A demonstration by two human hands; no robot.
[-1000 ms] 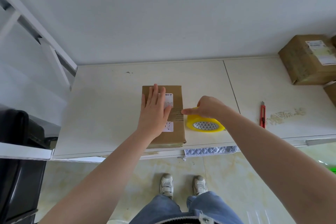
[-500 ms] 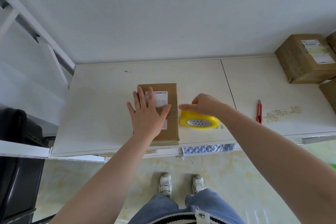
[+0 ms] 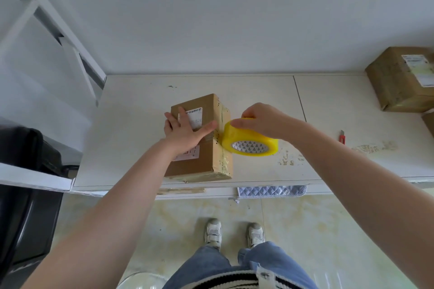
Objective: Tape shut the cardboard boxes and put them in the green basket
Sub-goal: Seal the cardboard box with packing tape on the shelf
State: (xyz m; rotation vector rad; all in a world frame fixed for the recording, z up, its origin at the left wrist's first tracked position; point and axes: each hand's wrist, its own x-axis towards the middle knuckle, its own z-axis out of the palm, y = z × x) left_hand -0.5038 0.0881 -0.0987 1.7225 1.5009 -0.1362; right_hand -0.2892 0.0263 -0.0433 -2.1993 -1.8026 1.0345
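Note:
A brown cardboard box (image 3: 206,159) with white labels lies on the white table (image 3: 131,129), near its front edge. My left hand (image 3: 185,130) presses flat on the box top with fingers spread. My right hand (image 3: 265,121) grips a yellow tape roll (image 3: 250,137) lifted off the table, its edge against the box's right upper side. Tape strips show along the box's right edge. No green basket is in view.
Another cardboard box (image 3: 404,80) sits at the table's far right, with a further one cut off by the frame edge below it. A red utility knife (image 3: 342,137) lies to the right. A black chair (image 3: 23,195) stands at left. A quilted cloth (image 3: 271,191) hangs under the table front.
My right hand has lifted the tape roll off the table and brought it against the box's right edge. My left hand stays flat on the box top.

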